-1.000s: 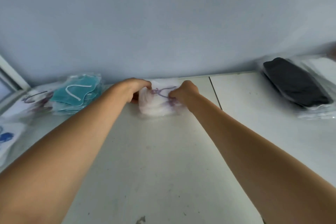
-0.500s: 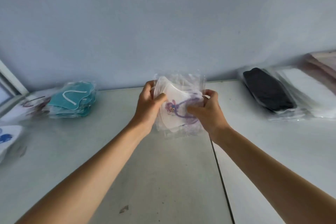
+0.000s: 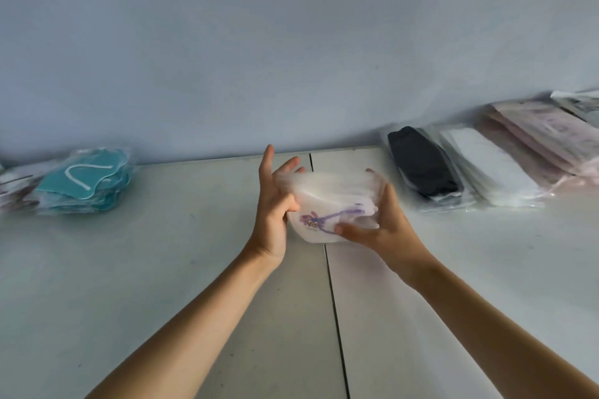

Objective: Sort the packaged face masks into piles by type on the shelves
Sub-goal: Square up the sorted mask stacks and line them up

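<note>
A small stack of packaged white masks with a purple cartoon print is held above the white shelf, over the seam between two panels. My right hand grips its right end, thumb on top. My left hand presses against its left end with the fingers spread and upright. A pile of teal masks lies at the back left. At the back right lie a pile of black masks, a pile of white masks and a pile of pink packaged masks.
A blue-grey wall runs along the back of the shelf. More packets with dark print sit at the far left edge, and another packet lies at the far right. A dark seam splits the shelf surface.
The white masks with the purple print were lifted off the shelf near the wall and brought toward me and to the right. My left fingers have opened out against the stack.
</note>
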A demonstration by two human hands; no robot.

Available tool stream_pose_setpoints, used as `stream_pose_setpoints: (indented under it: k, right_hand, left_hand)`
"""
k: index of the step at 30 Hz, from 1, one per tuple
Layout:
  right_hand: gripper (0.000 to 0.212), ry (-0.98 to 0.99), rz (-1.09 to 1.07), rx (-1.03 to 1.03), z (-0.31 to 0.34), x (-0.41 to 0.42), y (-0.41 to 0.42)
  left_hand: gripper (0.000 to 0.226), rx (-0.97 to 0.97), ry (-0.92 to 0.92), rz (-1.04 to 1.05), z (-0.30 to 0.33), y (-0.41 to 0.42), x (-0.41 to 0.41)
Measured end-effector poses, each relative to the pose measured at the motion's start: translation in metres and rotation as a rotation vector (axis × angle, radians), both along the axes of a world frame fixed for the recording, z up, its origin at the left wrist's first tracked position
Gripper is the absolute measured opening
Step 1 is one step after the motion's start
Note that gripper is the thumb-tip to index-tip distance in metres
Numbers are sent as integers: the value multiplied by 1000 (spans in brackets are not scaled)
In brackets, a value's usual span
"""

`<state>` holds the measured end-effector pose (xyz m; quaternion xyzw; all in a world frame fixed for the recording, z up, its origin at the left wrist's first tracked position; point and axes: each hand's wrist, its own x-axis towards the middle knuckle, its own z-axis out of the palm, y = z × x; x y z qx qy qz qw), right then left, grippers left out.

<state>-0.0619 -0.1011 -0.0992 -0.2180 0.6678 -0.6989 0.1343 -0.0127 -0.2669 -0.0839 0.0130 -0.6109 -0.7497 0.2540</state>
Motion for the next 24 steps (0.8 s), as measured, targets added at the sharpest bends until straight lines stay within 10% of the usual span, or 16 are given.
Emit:
stream_pose_setpoints:
  k: [6, 17, 24]
  right_hand:
    - [59, -79, -23, 5, -1, -8, -6]
    - [46, 142, -99, 227, 0, -12, -2]
    - [39, 94, -75, 262, 0, -18, -2]
  left_hand:
    - [106, 14, -46, -79, 1, 1, -5]
    - [21, -201, -60, -63, 0, 3, -17]
    - [39, -376, -111, 127, -4, -9, -29]
